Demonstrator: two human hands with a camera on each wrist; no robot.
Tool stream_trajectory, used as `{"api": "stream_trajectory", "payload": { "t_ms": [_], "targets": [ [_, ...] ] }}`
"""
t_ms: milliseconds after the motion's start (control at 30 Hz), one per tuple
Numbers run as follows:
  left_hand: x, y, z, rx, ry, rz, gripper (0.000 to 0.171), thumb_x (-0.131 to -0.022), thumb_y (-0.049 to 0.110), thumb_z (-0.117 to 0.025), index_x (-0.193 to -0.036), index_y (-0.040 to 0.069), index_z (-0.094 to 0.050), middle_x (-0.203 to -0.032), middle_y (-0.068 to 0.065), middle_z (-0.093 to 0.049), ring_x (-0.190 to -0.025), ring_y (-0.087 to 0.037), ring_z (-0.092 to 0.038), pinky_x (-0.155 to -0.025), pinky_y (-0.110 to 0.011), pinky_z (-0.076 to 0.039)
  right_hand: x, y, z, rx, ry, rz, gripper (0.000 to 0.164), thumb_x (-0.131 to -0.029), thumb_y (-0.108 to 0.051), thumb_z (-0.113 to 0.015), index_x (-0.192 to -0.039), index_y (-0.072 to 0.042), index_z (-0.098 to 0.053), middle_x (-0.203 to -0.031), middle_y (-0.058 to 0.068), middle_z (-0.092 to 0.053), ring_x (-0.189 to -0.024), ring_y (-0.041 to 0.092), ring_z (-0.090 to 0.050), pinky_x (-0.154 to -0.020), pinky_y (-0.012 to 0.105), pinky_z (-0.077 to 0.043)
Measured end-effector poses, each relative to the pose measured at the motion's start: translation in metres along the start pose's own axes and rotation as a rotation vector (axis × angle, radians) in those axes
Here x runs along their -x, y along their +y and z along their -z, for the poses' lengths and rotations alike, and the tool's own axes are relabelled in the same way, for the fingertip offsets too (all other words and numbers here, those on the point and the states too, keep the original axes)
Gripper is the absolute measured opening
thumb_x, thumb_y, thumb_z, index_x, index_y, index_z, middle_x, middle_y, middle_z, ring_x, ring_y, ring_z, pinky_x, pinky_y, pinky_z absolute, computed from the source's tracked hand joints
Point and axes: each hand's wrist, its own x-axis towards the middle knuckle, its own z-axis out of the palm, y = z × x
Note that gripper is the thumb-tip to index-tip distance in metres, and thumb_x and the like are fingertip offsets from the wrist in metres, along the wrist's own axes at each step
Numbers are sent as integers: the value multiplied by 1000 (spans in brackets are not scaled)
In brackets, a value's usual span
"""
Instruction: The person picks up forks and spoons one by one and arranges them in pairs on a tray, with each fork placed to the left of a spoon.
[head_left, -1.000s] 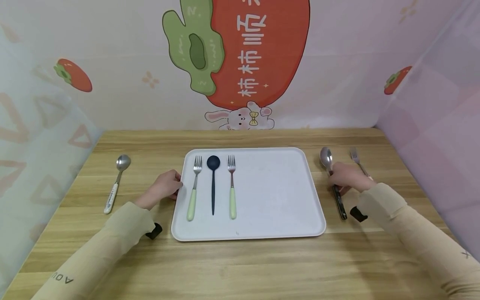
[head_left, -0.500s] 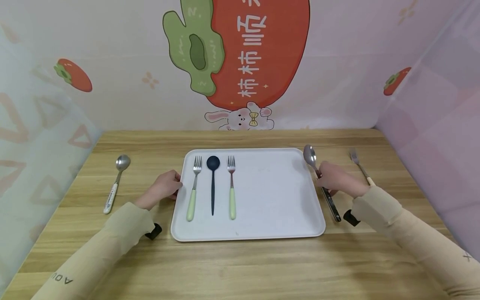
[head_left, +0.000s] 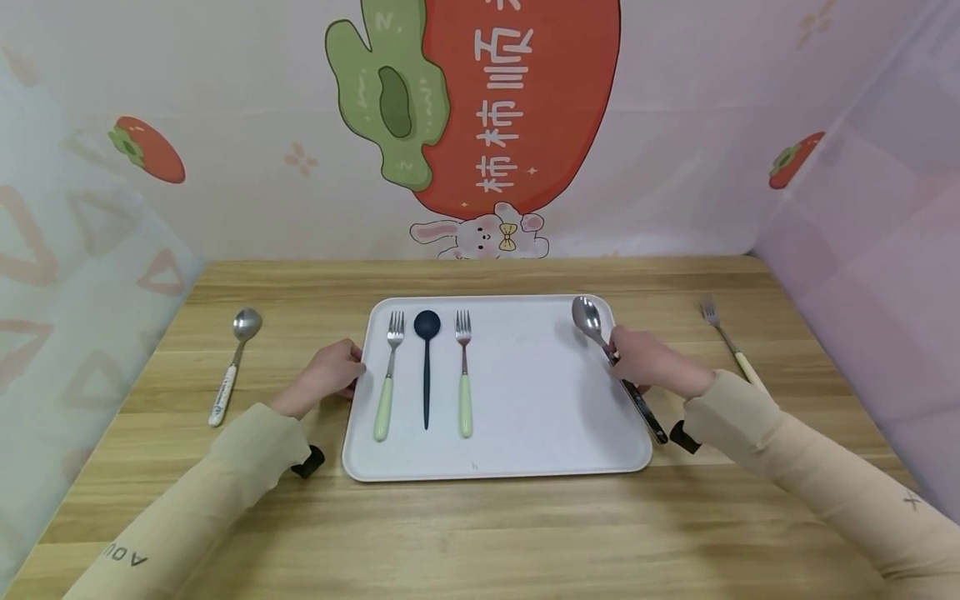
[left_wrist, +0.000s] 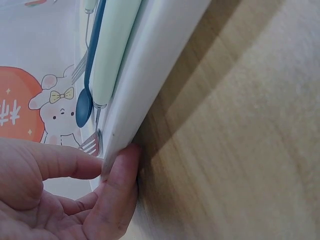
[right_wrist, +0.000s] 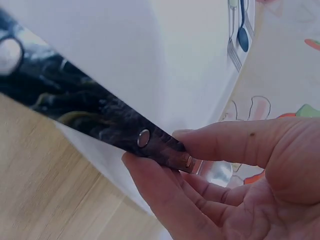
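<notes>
My right hand (head_left: 643,360) pinches a metal spoon (head_left: 587,315) near the top of its dark marbled handle (right_wrist: 95,105), between thumb and fingers. The spoon slants over the right side of a white tray (head_left: 555,400), bowl toward the back and handle end over the tray's right rim. At the tray's left rim my left hand (head_left: 330,371) grips the edge, thumb on the inner side and fingers outside, as the left wrist view shows. On the tray's left half lie a green-handled fork (head_left: 384,400), a black spoon (head_left: 427,367) and another green-handled fork (head_left: 465,400), side by side.
A white-handled spoon (head_left: 227,375) lies on the wooden table (head_left: 480,533) left of the tray. To the right is a fork with a cream handle (head_left: 731,342), its end close to the right sleeve. Printed cloth walls (head_left: 262,200) enclose the back and sides.
My right hand has carried the dark-handled spoon leftward from the table beside the tray to over its right side. The left hand and the tray have stayed put.
</notes>
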Motion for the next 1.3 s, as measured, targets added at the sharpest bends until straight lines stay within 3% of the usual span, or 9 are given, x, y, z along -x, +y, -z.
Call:
{"api": "stream_trajectory", "payload": {
  "t_ms": [433,767,1300],
  "targets": [
    [-1,1,0,-9,18,-1,25,-87,2,-42,-108,-12,-43,-98,-25,-55,-66,-19,-57,-54,-26,-54,-4,-23,-10,14,-36,36,26,-77,4,-50,-102,2,-43,-85,16,-51,-69,24,-54,-47,29,-52],
    [1,3,0,-9,9,6,25,-87,2,-42,-109,-12,-43,-100,-26,-54,-68,-20,-58,-54,-27,-54,-6,-42,-20,-35,-60,33,24,-79,4,-48,-102,4,-44,-85,17,-53,-57,21,-57,-51,30,-52],
    [2,4,0,-3,-1,10,25,-88,3,-42,-109,-11,-42,-99,-24,-53,-68,-19,-56,-55,-26,-53,-19,-64,-37,-106,-99,-3,26,-81,0,-57,-105,5,-46,-90,15,-53,-55,19,-61,-54,28,-53]
  ]
}}
